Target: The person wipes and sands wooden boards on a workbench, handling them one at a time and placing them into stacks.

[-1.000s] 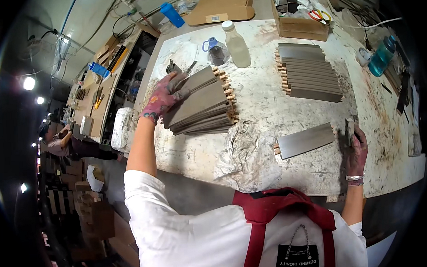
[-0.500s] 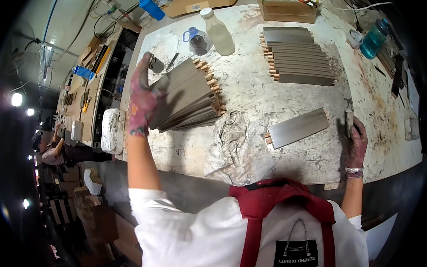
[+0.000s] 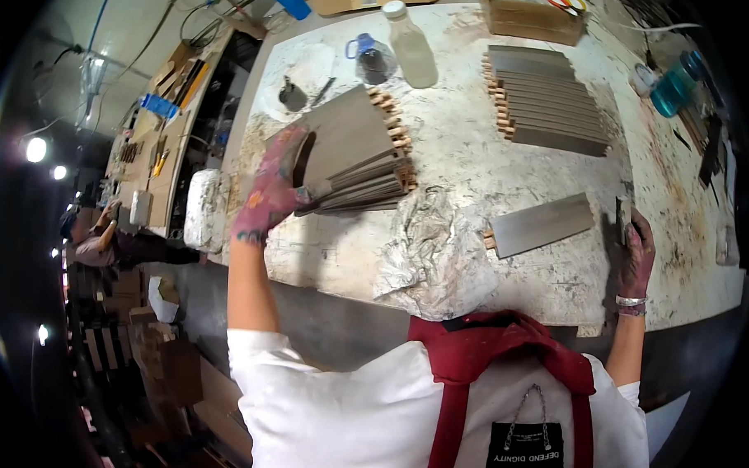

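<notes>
My left hand (image 3: pixel 272 184), in a pink patterned glove, is closed around the left end of a fanned stack of thin grey plates (image 3: pixel 346 128). Small tan tabs stick out at the stack's right end. How many plates it grips is hidden. At the right, my right hand (image 3: pixel 637 258) holds a small grey block (image 3: pixel 624 212) upright on the table. Between the hands lies a single grey plate (image 3: pixel 543 226) with tan tabs at its left end. Crumpled whitish sheeting (image 3: pixel 437 252) sits left of that plate.
A second stack of grey plates (image 3: pixel 551 100) lies at the back right. Behind the left stack stand a pale-liquid bottle (image 3: pixel 413 47) and a blue-topped jug (image 3: pixel 373 61). A cardboard box (image 3: pixel 536 18) and teal bottle (image 3: pixel 675 87) are farther right. Another person (image 3: pixel 102 239) works far left.
My left hand has come down from its raised, spread pose onto the left end of the fanned stack and closed there. My right hand stays with the block. The whole view has shifted slightly.
</notes>
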Demonstrator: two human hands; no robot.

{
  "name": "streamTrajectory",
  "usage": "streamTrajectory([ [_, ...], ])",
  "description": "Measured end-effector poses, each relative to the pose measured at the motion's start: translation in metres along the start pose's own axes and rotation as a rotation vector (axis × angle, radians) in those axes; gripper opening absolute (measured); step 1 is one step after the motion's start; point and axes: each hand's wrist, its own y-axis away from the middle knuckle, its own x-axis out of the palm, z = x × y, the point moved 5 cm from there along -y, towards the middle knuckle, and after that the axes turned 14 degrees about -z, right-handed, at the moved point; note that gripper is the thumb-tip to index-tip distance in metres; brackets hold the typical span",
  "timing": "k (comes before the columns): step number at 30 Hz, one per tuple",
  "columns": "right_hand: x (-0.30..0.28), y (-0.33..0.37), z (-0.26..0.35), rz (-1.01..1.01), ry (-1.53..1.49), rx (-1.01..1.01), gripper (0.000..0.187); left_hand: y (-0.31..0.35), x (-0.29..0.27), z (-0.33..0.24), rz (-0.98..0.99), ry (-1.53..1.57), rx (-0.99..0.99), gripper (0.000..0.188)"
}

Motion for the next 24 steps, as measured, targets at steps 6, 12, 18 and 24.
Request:
streamTrajectory([
  [6, 0.009, 0.01, 0.016, -0.135, 0.186, 0.107, 0.04, 0.029, 0.09, -0.156, -0.015, 0.711, -0.058, 0.056],
  [12, 0.063, -0.004, 0.035, 0.041, 0.414, -0.1, 0.038, 0.056, 0.224, -0.253, 0.022, 0.25, 0.52, 0.061],
  [18, 0.082, -0.004, 0.029, 0.114, 0.619, -0.32, 0.034, 0.063, 0.256, -0.252, 0.103, 0.215, 0.492, 0.062],
  [24, 0.02, 0.04, 0.048, 0.179, 0.687, 0.019, 0.039, 0.059, 0.257, -0.249, 0.138, 0.218, 0.456, 0.061],
])
